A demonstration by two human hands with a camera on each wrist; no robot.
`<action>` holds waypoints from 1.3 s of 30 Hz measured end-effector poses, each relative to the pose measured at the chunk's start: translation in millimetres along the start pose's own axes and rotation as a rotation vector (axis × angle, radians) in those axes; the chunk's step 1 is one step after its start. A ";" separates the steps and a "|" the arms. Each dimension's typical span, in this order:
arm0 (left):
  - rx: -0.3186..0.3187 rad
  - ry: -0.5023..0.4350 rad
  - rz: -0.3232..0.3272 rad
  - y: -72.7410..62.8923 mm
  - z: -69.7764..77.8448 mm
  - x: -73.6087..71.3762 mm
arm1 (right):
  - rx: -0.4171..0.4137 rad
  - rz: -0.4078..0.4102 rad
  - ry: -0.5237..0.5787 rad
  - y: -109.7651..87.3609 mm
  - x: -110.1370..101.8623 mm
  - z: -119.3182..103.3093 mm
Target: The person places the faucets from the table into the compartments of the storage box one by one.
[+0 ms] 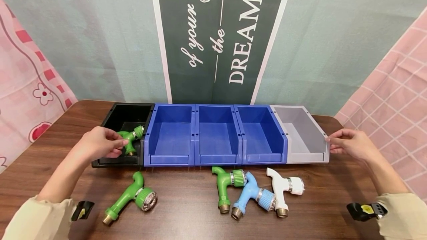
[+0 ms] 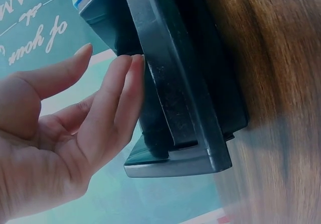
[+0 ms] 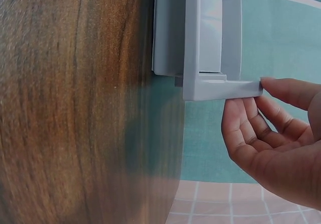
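Note:
A green faucet (image 1: pixel 131 140) lies in the black bin (image 1: pixel 118 161) at the row's left end. My left hand (image 1: pixel 101 143) reaches over that bin, thumb tip right beside the faucet. In the left wrist view the left hand (image 2: pixel 75 118) has its thumb spread from the fingers, whose tips dip inside the bin wall (image 2: pixel 165 63); the faucet is hidden there. At the other end, my right hand (image 1: pixel 350 143) pinches the side rim of the grey bin (image 1: pixel 308 157). The right wrist view shows its thumb on the rim and curled fingers against the outer wall (image 3: pixel 220 89).
Between the end bins stand three blue bins (image 1: pixel 169 160). Before the row lie another green faucet (image 1: pixel 128 197) at left, and a green faucet (image 1: pixel 222 188), a light-blue faucet (image 1: pixel 250 193) and a white faucet (image 1: pixel 280 188) grouped at right on the wooden table (image 1: pixel 186 214).

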State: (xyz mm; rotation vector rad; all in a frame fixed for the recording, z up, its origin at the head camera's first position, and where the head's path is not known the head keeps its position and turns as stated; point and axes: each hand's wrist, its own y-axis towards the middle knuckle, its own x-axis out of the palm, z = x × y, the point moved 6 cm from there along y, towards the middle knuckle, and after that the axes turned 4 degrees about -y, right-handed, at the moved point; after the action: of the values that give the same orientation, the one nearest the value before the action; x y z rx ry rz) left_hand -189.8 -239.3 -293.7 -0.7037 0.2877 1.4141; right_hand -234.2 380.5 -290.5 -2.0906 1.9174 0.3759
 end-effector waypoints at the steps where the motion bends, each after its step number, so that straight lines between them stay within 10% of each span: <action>1: 0.002 -0.001 -0.001 -0.3 0.4 0.3 | 0.003 0.001 -0.003 0.0 -0.1 0.1; 39: 0.070 0.002 -0.146 -27.8 -19.9 19.5 | 0.007 0.000 0.052 1.7 -1.2 3.2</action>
State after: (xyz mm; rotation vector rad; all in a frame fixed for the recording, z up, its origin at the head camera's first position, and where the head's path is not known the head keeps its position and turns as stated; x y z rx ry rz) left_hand -155.5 -235.6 -312.7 -0.6558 0.2801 1.2590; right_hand -236.0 382.7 -293.1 -2.1166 1.9443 0.3175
